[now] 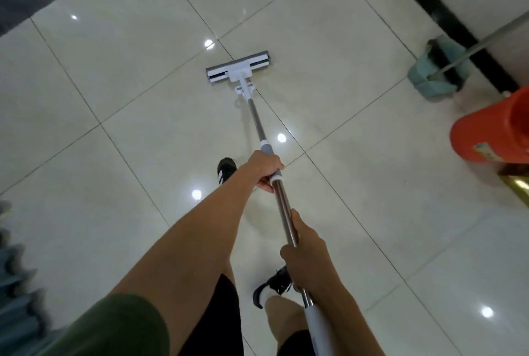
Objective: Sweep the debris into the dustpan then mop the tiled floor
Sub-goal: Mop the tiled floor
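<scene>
While the left hand [267, 171] reaches forward, both grips clamp the mop [259, 123]; right hand [305, 252] nearer the body.

Glossy cream floor [357, 226] tiles mirror ceiling lights. The mop [239, 69] has a polished metal shaft with white plastic fittings. At 2 o'clock stand a matt teal plastic dustpan [423, 80] and a shiny orange plastic bucket [486, 138].
</scene>
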Tool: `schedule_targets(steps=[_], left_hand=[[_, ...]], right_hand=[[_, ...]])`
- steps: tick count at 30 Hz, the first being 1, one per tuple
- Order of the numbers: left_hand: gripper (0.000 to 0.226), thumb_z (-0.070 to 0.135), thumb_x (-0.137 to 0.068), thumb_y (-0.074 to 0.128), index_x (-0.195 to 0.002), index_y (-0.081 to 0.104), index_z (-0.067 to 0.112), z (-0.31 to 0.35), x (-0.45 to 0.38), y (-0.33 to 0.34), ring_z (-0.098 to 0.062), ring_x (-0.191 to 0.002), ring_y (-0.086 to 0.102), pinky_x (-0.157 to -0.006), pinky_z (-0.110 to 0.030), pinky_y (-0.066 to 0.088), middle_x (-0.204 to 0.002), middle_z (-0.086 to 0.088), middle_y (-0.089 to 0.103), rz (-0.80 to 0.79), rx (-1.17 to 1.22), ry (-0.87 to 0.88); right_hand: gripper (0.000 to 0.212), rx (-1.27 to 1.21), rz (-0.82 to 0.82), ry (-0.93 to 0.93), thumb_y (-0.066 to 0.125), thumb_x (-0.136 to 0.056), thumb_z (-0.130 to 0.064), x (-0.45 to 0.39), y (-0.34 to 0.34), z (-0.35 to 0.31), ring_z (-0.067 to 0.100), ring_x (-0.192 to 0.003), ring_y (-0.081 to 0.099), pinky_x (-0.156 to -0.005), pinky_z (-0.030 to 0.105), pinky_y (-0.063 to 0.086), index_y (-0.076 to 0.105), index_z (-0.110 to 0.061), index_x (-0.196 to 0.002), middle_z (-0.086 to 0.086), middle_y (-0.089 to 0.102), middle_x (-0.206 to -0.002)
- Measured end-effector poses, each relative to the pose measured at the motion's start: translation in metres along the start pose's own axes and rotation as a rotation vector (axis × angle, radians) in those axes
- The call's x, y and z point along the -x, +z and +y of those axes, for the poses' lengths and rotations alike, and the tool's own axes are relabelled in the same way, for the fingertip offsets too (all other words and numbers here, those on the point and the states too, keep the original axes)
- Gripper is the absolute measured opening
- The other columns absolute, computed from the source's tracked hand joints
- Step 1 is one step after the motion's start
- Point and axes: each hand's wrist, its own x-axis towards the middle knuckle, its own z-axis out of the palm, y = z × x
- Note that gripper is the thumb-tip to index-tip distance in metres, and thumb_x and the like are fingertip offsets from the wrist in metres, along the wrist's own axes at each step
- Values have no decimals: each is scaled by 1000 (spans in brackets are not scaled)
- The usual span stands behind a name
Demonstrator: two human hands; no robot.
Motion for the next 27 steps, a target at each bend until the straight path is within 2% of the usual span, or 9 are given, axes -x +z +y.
schedule_targets(steps=[4,6,9,11,15,18,20,25,27], left_hand=[[24,16,-95,68,-106,55,0,-23,21,54,-34,-67,74,-59,-46,64,-91,-25,70,-28,-44,0],[24,17,-95,68,-105,54,0,-31,29,77,-34,-66,74,-59,-46,64,-89,-25,69,-43,-67,-8],[25,17,-93,70,-104,55,0,-34,35,98,-33,-59,73,-51,-42,62,-87,-24,69,-23,-59,19],[28,16,-91,71,-107,55,0,-30,34,97,-31,-60,71,-49,-40,61,-92,-21,69,40,-11,58],[34,15,-88,73,-111,57,-3,-7,18,62,-28,-60,70,-46,-35,58,-93,-18,67,80,37,113],[34,15,-88,73,-112,59,-5,30,-8,20,-23,-54,67,-42,-29,54,-88,-16,68,101,53,155],[32,14,-88,73,-111,59,-3,66,-30,-10,-23,-56,67,-42,-29,54,-92,-17,67,87,41,176],[33,17,-87,73,-111,61,-1,158,-96,-78,-27,-67,69,-50,-34,58,-90,-14,68,72,33,232],[33,18,-87,72,-112,61,0,190,-116,-100,-31,-73,71,-54,-37,59,-91,-14,68,76,29,246]], right_hand=[[73,-19,32,44,48,-91,-5,34,-6,46,5,-76,56,-55,11,38,25,-32,-156,-7,56,-96],[62,-28,74,42,48,-92,-5,53,-10,62,2,-71,55,-55,11,39,39,-29,-148,-10,58,-88],[55,-100,92,8,53,-91,-3,72,-15,72,-3,-59,54,-53,11,43,49,-29,-140,-19,54,-75],[57,-93,107,24,53,-92,-4,65,-17,65,-1,-63,55,-56,12,44,47,-29,-143,-17,56,-79],[69,-107,87,69,53,-91,-2,33,-17,19,9,-66,59,-50,13,45,33,-30,-151,-2,58,-87],[74,-135,107,29,55,-92,-5,2,-17,-28,13,-77,61,-69,22,55,27,-30,-155,-8,54,-89],[68,-142,134,4,56,-93,-6,-30,-22,-62,15,-77,59,-74,25,55,31,-28,-153,-8,54,-87],[61,-191,201,-25,55,-91,-5,-118,-44,-152,16,-61,57,-55,27,52,39,-27,-146,4,59,-83],[53,-209,228,-35,55,-88,-6,-153,-50,-183,20,-62,57,-57,37,57,44,-28,-136,6,57,-82]])
